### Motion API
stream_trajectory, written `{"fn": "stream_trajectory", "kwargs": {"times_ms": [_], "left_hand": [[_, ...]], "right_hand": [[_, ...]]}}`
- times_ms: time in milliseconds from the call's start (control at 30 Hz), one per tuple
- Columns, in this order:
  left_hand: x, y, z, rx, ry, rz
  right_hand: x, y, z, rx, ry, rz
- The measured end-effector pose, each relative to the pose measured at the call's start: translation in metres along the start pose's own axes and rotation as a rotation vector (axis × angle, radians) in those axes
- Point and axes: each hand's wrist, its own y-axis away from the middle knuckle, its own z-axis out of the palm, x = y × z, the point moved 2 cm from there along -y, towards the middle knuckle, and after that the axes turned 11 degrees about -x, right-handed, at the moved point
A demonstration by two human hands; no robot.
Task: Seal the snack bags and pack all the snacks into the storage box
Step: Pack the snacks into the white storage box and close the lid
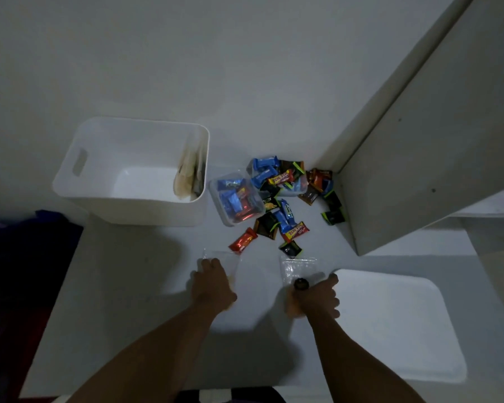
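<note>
White table (146,286), seen from above. Your left hand (213,283) lies knuckles-up on the left clear bag (230,261). Its fingers are bent down over the bag's near left corner and grasp it, and something tan shows through the plastic beside the hand.

Your right hand (314,295) rests on the near end of the right clear bag (298,267). The outer fingers are curled under and one finger is stretched forward. You cannot tell whether the hand clasps this bag or only presses on it. A small dark round object (301,284) sits at the hand's far left edge; what it is cannot be made out.

The two bags lie flat, apart from each other, just in front of the wrapped snacks (274,222). These are blue, red, black and yellow packets scattered loose on the table beyond both hands. Some of them fill a clear tub (216,193), which stands touching or nearly touching the right wall of the storage box (99,158). More are heaped on a second clear tub (296,191) behind it.

The storage box is white and open-topped, with a handle slot in its left wall, and stands at the far left. Sealed bags (188,175) stand upright inside against its right wall. A white lid (390,324) lies flat to the right of your right hand. A cabinet panel (419,141) rises at the right, close to the snacks.
</note>
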Motion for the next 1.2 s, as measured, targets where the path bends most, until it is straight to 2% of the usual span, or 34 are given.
{"fn": "stream_trajectory", "kwargs": {"times_ms": [133, 267, 433, 533, 600, 633, 700, 867, 1000, 1100, 1200], "left_hand": [[0.010, 0.007, 0.000, -0.056, 0.173, -0.029], [0.026, 0.010, -0.017, -0.188, 0.707, -0.008], [0.046, 0.026, -0.058, -0.482, 1.356, 0.356], [0.052, 0.027, -0.087, -0.614, 1.659, 0.582], [0.054, 0.033, -0.112, -0.628, 1.757, 0.584], [0.056, 0.036, -0.126, -0.624, 1.761, 0.575], [0.058, 0.035, -0.152, -0.488, 1.710, 0.533], [0.037, 0.031, -0.221, 0.098, 1.651, 0.418], [-0.013, 0.013, -0.265, 0.520, 1.198, 0.329], [-0.046, -0.006, -0.284, 0.555, 0.934, 0.324], [-0.071, -0.026, -0.292, 0.468, 0.761, 0.308]], "right_hand": [[-0.009, -0.009, -0.009, -0.101, -0.008, 0.011], [-0.043, -0.015, -0.030, -0.018, -0.104, -0.107], [-0.104, -0.004, -0.060, 0.036, -0.460, -0.376], [-0.143, 0.013, -0.067, -0.082, -0.699, -0.503], [-0.168, 0.030, -0.069, -0.133, -0.754, -0.598], [-0.181, 0.040, -0.070, -0.149, -0.769, -0.649], [-0.205, 0.064, -0.071, -0.186, -0.818, -0.725], [-0.257, 0.118, -0.070, -0.252, -0.863, -0.820], [-0.296, 0.145, -0.040, -0.397, -0.670, -0.882], [-0.325, 0.161, -0.014, -0.335, -0.385, -0.905], [-0.343, 0.173, 0.017, -0.348, -0.149, -0.859]]}}
